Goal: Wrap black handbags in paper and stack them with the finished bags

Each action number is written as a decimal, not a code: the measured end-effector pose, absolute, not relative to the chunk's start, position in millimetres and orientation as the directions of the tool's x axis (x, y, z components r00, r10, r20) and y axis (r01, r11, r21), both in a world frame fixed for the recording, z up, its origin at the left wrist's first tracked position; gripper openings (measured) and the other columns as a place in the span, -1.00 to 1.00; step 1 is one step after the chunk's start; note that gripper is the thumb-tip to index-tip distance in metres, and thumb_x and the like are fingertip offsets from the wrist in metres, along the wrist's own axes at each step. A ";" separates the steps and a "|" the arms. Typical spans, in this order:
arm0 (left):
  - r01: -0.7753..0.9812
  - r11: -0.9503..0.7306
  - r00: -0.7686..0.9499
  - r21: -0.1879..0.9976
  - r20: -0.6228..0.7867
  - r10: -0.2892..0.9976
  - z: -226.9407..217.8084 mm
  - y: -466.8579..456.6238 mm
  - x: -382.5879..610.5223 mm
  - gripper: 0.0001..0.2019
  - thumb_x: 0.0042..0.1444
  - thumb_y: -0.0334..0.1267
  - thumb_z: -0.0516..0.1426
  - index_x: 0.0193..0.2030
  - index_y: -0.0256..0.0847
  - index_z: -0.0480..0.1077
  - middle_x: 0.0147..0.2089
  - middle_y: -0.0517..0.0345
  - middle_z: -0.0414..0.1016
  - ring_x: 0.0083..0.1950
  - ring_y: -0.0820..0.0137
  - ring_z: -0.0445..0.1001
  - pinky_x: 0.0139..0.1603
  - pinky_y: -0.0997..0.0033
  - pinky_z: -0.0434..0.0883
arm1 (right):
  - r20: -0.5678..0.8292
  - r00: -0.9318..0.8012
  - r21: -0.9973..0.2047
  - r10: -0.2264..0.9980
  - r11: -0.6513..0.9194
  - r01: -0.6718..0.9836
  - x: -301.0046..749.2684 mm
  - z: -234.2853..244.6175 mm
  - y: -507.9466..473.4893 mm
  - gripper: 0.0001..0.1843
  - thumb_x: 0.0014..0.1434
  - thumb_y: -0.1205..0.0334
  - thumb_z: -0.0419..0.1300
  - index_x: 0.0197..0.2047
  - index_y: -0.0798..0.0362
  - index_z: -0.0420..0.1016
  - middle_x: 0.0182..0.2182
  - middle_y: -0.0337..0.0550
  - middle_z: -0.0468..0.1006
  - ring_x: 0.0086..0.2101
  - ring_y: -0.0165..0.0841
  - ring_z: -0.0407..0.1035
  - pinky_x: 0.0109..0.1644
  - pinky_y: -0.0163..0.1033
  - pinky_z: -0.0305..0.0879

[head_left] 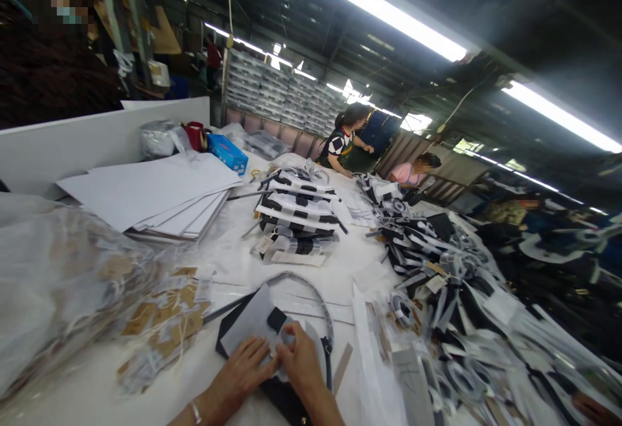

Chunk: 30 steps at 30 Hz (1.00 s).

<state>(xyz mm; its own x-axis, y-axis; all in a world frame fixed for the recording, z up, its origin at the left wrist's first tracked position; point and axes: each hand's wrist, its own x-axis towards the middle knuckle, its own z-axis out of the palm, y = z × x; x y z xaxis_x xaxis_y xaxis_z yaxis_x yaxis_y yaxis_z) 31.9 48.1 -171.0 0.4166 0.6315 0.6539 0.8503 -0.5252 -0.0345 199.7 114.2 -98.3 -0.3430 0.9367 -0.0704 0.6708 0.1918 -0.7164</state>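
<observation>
A black handbag (pixel 282 395) lies on the white table in front of me, its long handle (pixel 318 293) wrapped in a pale covering and arching up behind. A pale sheet (pixel 250 319) covers part of the bag, and a short black strap tab (pixel 276 319) stands out against it. My left hand (pixel 247 362) rests on the sheet with its fingers stretched out and its thumb near my right hand. Beside the tab, the fingers of my right hand (pixel 297 353) are pinched together; what lies between them is hidden.
Brown tags with strings (pixel 165 313) and clear plastic bags (pixel 58 283) lie left. White sheets (pixel 150 186) and a blue box (pixel 227 153) stand behind them. Wrapped bags (pixel 301 209) are stacked ahead, with a large heap (pixel 451 277) right. A co-worker (pixel 340 144) leans over the far end.
</observation>
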 end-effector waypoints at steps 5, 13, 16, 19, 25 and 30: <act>0.859 -0.512 0.402 -0.015 0.639 0.655 -177.3 49.1 33.5 -0.66 0.28 -0.44 0.02 0.13 -0.06 0.36 -0.04 0.12 0.55 0.03 0.33 0.47 0.11 0.28 0.40 | -0.144 -0.281 -0.718 0.949 0.096 0.690 197.5 -108.6 122.9 -0.68 -0.06 0.43 0.17 -0.19 0.04 0.54 -0.33 -0.19 0.60 -0.33 -0.31 0.46 -0.22 -0.28 0.33; 0.851 -0.519 0.376 0.085 0.592 0.713 -168.0 46.5 28.3 -0.39 0.12 -0.63 -0.15 0.32 -0.24 0.15 0.08 0.08 0.52 0.11 0.41 0.45 0.18 0.37 0.39 | 0.171 -0.404 -0.510 0.898 0.432 0.744 205.3 -102.3 104.9 -0.84 0.12 0.40 0.15 -0.42 -0.01 0.48 -0.42 -0.22 0.55 -0.31 -0.29 0.41 -0.16 -0.22 0.20; 0.838 -0.512 0.335 0.190 0.561 0.757 -167.9 48.6 28.7 -0.30 0.08 -0.64 -0.18 0.40 -0.25 0.00 0.13 0.06 0.49 0.10 0.42 0.46 0.19 0.35 0.39 | 0.343 -0.548 -0.312 0.763 0.643 0.700 208.6 -98.6 98.6 -0.86 0.11 0.41 0.17 -0.41 -0.02 0.43 -0.42 -0.23 0.50 -0.30 -0.28 0.35 -0.14 -0.18 0.13; 0.799 -0.538 0.351 0.270 0.517 0.781 -164.1 51.0 26.8 -0.36 0.14 -0.59 -0.16 0.38 -0.18 0.07 0.08 0.08 0.51 0.04 0.39 0.49 0.15 0.31 0.42 | 0.394 -0.649 -0.215 0.650 0.752 0.623 205.6 -85.6 94.2 -0.87 0.17 0.39 0.14 -0.39 0.00 0.40 -0.42 -0.22 0.47 -0.33 -0.29 0.29 -0.19 -0.17 0.08; 0.764 -0.485 0.359 0.425 0.345 0.867 -131.2 50.5 24.9 -0.66 0.23 -0.48 0.00 0.10 -0.24 0.38 -0.01 0.02 0.54 0.01 0.29 0.50 0.10 0.23 0.44 | 0.395 -0.712 -0.261 0.580 0.814 0.518 204.0 -47.6 54.5 -0.84 0.30 0.31 0.07 -0.25 0.01 0.48 -0.33 -0.16 0.50 -0.25 -0.31 0.29 -0.10 -0.14 0.07; 0.752 -0.492 0.409 0.438 0.276 0.870 -124.7 56.8 25.8 -0.51 0.14 -0.56 0.05 0.21 -0.17 0.29 0.05 0.03 0.50 0.05 0.31 0.47 0.10 0.26 0.43 | 0.188 -0.832 -0.395 0.523 0.815 0.423 219.4 -76.3 -5.1 -0.88 0.26 0.33 0.10 -0.23 0.01 0.47 -0.32 -0.15 0.51 -0.25 -0.31 0.30 -0.13 -0.17 0.14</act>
